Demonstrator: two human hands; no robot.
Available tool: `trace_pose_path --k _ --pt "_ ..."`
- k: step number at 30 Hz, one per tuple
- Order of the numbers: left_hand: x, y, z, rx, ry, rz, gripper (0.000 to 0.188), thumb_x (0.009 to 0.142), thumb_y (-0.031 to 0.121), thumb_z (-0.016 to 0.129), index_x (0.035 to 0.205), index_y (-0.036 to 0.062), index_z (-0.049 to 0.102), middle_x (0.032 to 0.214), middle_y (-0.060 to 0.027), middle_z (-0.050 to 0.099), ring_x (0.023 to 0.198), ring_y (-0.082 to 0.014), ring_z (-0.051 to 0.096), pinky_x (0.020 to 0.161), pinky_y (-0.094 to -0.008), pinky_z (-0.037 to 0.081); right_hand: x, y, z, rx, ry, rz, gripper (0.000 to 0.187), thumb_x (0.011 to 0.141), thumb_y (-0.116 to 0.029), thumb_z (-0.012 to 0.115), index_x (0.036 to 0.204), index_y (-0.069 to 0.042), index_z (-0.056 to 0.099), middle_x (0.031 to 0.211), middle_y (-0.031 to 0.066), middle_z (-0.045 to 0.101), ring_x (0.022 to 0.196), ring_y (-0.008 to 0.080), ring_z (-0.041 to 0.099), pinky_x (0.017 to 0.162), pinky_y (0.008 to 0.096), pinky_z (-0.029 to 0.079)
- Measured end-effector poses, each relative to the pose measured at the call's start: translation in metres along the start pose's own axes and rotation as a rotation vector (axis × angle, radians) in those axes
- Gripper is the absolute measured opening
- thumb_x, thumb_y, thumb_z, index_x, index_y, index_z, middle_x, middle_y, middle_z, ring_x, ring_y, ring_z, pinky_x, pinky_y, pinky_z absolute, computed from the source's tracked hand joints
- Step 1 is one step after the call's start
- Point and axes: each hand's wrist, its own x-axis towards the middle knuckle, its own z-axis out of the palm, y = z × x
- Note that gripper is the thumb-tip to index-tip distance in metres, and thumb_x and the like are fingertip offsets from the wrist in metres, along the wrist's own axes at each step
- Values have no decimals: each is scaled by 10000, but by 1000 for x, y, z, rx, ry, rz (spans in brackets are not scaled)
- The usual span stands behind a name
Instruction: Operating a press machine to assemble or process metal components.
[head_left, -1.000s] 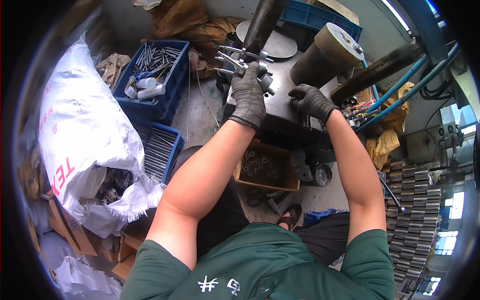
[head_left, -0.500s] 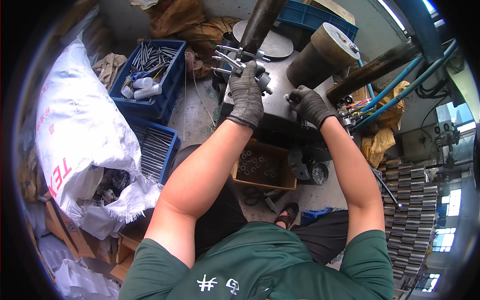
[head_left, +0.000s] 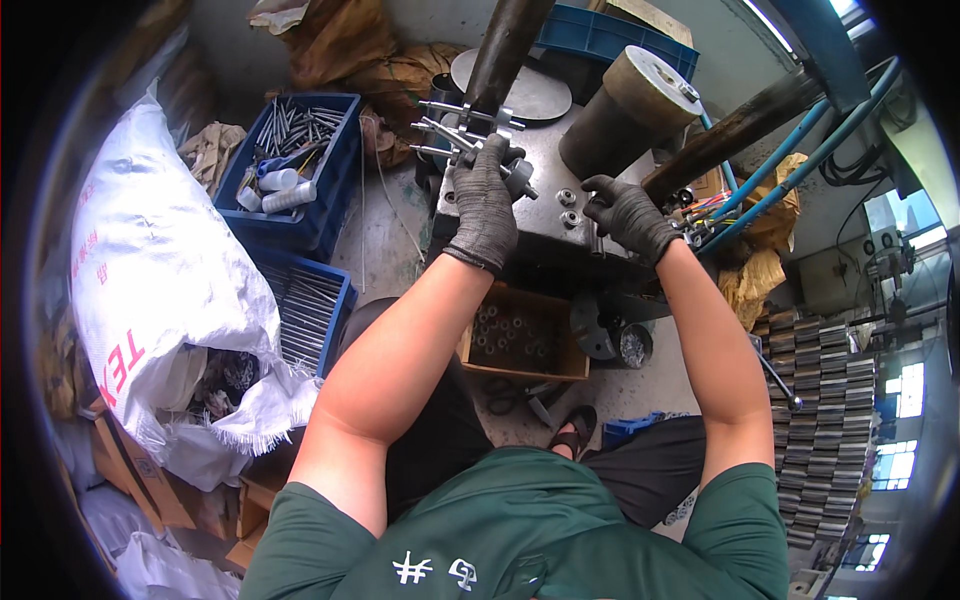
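My left hand (head_left: 484, 205), in a dark grey knitted glove, is closed around several slim metal shafts (head_left: 452, 137). They stick out to the left past the fingers, with thicker round collars showing on the right side of the grip. My right hand (head_left: 632, 217), gloved alike, hovers at the front edge of a metal worktop (head_left: 545, 222) with its fingers curled. Whatever lies within them is hidden. Just left of its fingertips, two small round metal rings (head_left: 568, 207) lie on the worktop, one nearer than the other.
Behind my right hand stands a thick metal cylinder (head_left: 625, 115); a dark post (head_left: 503, 55) rises behind my left. Blue bins (head_left: 335, 215) of metal rods and a white woven sack (head_left: 165, 270) are at left. Below is a wooden box (head_left: 575, 365) of rings; stacked metal bars (head_left: 820, 430) are at right.
My right hand has drawn back to the right, uncovering the two rings on the worktop. The left keeps its grip on the shafts. The whole view has shifted slightly.
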Motion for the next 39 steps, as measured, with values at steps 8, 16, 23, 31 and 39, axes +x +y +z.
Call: trace_pose_path --k 8,16,23,31,39 --pt "-29 -2 4 -71 -136 -357 469 1038 481 537 1203 44 570 1086 -148 656 986 -318 701 839 -472 591 -6 -11 -105 417 289 -11 321 951 -56 663 1267 3 667 943 76 712 735 119 652 697 260 551" --pt "-32 -32 -3 -147 -331 -420 485 889 91 565 1356 32 448 1196 -193 562 1050 -364 660 917 -478 579 41 19 -164 265 756 -21 212 906 -59 697 1106 -4 745 915 88 762 796 123 711 744 259 574" --pt "-30 -56 -2 -2 -411 -403 581 868 -33 652 1384 42 396 1161 -167 580 962 -302 658 853 -416 583 74 39 -167 104 801 99 229 864 -171 763 1057 -49 778 966 137 783 887 189 751 846 303 575" --pt "-29 -54 -6 -89 -429 -458 593 871 -24 670 1388 72 397 1155 -160 580 932 -284 654 835 -408 581 73 25 -158 -149 749 227 333 870 -350 731 1092 -107 785 1046 146 765 963 285 739 912 358 557" --pt "-29 -58 -6 -57 -468 -441 553 892 -12 585 1403 75 388 1184 -167 550 948 -296 648 847 -415 586 74 17 -154 -250 745 242 347 916 -357 679 1153 -120 767 1096 168 748 1066 321 710 996 402 530"
